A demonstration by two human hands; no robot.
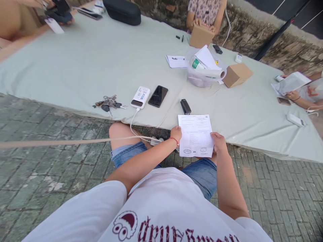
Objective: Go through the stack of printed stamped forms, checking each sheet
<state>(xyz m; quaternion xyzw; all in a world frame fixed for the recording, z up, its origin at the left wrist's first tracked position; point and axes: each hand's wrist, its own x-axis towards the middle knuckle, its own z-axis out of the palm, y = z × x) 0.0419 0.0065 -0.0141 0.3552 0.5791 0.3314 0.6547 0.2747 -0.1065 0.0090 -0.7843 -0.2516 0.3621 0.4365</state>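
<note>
Head view, looking down past a white shirt and denim shorts: the seated person holds a printed sheet of paper [195, 135] upright over the lap, at the near edge of a pale cloth [88, 64] spread on the brick paving [42, 188]. The left hand [176, 133], a red band at its wrist, pinches the sheet's left margin; the right hand [218, 142] closes on the lower right edge, so both hands are shut on the paper and carry nothing else. The sheet bears dense printed lines and two round stamps along its bottom edge; the text is too small to read. On the cloth just beyond the sheet lie a small black device [185, 106], a black phone [157, 96], a white power bank [140, 97] with a white cable [133, 124] trailing off toward the knee, and a bunch of keys [109, 103]. Farther off stand a clear plastic tub [202, 75] filled with papers and two cardboard boxes [237, 75], one of them under another person's hands. The step in hand appears to be reading or checking the sheet; any next move would call for freeing one hand while the other keeps the paper flat.
</note>
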